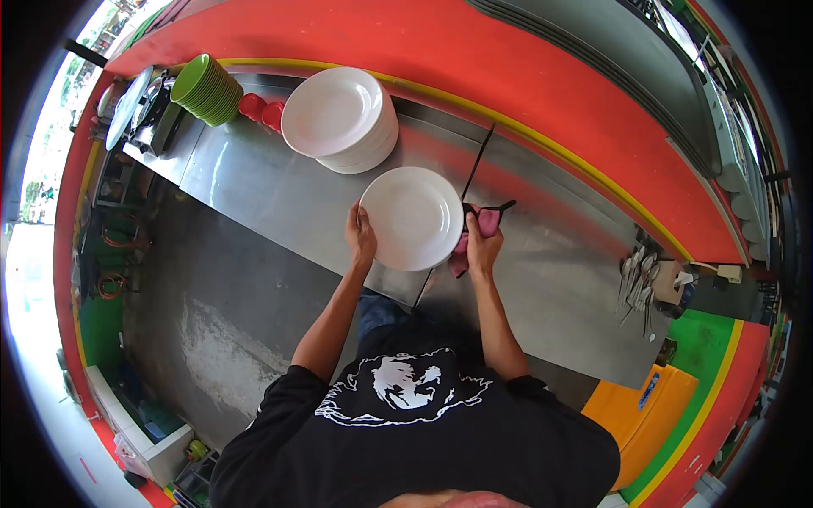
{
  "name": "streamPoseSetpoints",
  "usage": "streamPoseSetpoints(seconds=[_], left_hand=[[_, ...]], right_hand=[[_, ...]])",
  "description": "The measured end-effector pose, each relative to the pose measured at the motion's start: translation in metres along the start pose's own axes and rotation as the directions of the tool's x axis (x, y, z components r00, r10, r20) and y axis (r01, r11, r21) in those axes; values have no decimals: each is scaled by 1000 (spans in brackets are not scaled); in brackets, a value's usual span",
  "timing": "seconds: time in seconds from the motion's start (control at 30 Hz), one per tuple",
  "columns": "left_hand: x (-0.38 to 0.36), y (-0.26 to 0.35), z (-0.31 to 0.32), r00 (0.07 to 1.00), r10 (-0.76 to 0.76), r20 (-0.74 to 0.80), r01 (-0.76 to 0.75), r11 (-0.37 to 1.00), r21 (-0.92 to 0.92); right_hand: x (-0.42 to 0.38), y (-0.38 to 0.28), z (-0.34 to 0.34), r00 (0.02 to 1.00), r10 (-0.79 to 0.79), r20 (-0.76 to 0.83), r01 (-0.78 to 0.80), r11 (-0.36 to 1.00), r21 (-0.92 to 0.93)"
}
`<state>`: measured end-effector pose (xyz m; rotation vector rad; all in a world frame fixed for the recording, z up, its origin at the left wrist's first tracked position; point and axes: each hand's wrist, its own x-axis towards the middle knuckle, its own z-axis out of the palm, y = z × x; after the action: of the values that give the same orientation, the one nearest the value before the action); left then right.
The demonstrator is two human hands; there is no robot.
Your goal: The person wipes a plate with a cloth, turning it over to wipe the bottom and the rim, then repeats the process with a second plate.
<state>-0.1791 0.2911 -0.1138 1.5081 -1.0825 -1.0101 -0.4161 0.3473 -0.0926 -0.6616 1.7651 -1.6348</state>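
A round white plate (412, 218) is held level between both hands, above the steel counter's front edge. My left hand (362, 237) grips its left rim, fingers closed on the edge. At the opposite rim my right hand (483, 244) holds a pink and black cloth (489, 222) together with the plate's edge. Some of the cloth hangs down beside the plate. Just behind stands a tall stack of white plates (339, 114), apart from the held one.
Green bowls or plates (206, 89) are stacked at the back left, beside red items (261, 111). Several spoons and forks (637, 284) lie on the right of the steel counter (542, 296). An orange container (648, 415) stands at the lower right. A red wall (525, 93) borders the counter's back.
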Motion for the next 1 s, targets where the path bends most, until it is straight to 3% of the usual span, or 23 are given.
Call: streamPoseSetpoints(seconds=[0.17, 0.3, 0.4, 0.67, 0.8, 1.0], left_hand=[[2, -7, -3, 1000, -15, 14, 15, 1000, -23], [-1, 2, -8, 996, -62, 68, 69, 993, -96], [-2, 8, -18, 991, -103, 90, 114, 985, -128], [5, 43, -53, 988, -68, 137, 102, 962, -253], [30, 60, -71, 983, -4, 186, 56, 960, -273], [78, 83, -104, 980, 47, 195, 4, 968, -251]], right_hand=[[-11, -36, -33, 972, 234, -20, -226, 958, 179], [-16, -45, -48, 972, 226, -69, -195, 932, 306], [-27, -65, -42, 980, 201, -7, -183, 908, 377], [-60, -124, 27, 999, 34, -10, -28, 934, 357], [-65, -110, 65, 984, 73, 161, -128, 923, 363], [-68, -124, 135, 970, 73, 232, -156, 920, 360]])
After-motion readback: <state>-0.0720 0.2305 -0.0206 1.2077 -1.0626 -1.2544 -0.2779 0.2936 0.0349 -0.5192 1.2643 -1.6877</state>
